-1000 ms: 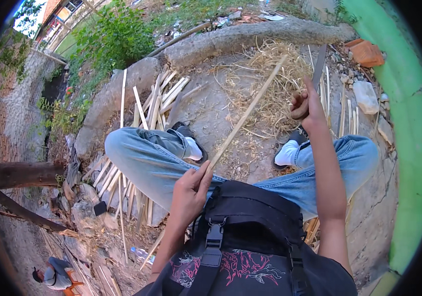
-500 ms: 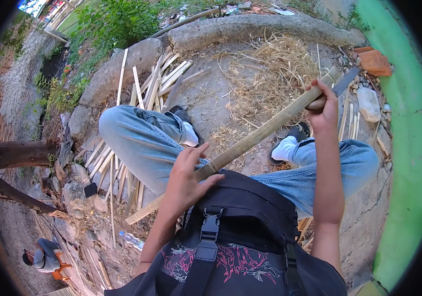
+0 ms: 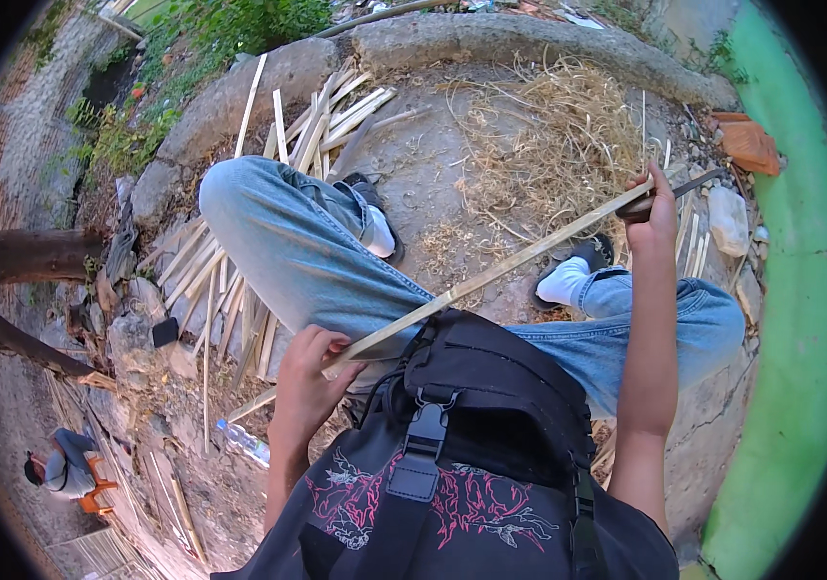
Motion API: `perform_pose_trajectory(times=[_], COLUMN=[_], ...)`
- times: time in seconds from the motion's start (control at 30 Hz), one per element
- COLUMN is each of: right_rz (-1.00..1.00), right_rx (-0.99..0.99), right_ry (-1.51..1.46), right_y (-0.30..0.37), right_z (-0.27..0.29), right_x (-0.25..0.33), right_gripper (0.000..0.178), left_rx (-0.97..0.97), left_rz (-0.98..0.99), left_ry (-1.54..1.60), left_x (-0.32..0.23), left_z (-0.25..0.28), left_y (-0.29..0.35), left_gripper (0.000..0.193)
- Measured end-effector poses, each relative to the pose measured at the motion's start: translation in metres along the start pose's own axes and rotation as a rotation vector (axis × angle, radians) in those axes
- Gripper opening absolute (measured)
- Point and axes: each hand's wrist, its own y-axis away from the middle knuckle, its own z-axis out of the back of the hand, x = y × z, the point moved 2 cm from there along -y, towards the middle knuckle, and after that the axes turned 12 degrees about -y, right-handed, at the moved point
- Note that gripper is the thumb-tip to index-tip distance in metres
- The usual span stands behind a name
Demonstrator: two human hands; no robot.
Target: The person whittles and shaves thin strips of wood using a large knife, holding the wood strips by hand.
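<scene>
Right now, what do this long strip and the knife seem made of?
Long strip: probably bamboo or wood, bare and pale yellowish, with a straight, flat face. Knife blade: likely metal, dull and dark, thin and straight. Knife handle: possibly wood, dark brown and rounded, partly hidden by your right hand.

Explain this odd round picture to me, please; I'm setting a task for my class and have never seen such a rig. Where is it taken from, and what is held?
There is no machine here, just two bare hands. A wide fisheye camera worn on the head looks down, so straight edges bend near the rim; picture left is the wearer's left. The left hand holds a long pale strip between thumb and fingers. The right hand grips a knife, with the strip's far end at its fingers. On the ground, more strips lie to the left and curly shavings ahead.
</scene>
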Motion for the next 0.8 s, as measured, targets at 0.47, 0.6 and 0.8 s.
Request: perform_pose_trajectory(times=[0.47, 0.6, 0.8], right_rz=[-0.16, -0.164, -0.142], right_rx=[-0.008, 0.025, 0.188], right_ry=[0.05, 0.065, 0.207], right_y=[0.0, -0.007, -0.003], right_z=[0.004, 0.007, 0.003], right_x=[-0.006, -0.007, -0.013], right_gripper=[0.025, 0.021, 0.018], left_rx=[-0.041, 0.259, 0.146], left_rz=[0.127, 0.365, 0.029], left_ry=[0.129, 0.246, 0.348], left_x=[0.021, 0.015, -0.01], left_z=[-0.004, 0.003, 0.001], left_y=[0.011, 0.01, -0.013], left_gripper=[0.011, 0.015, 0.034])
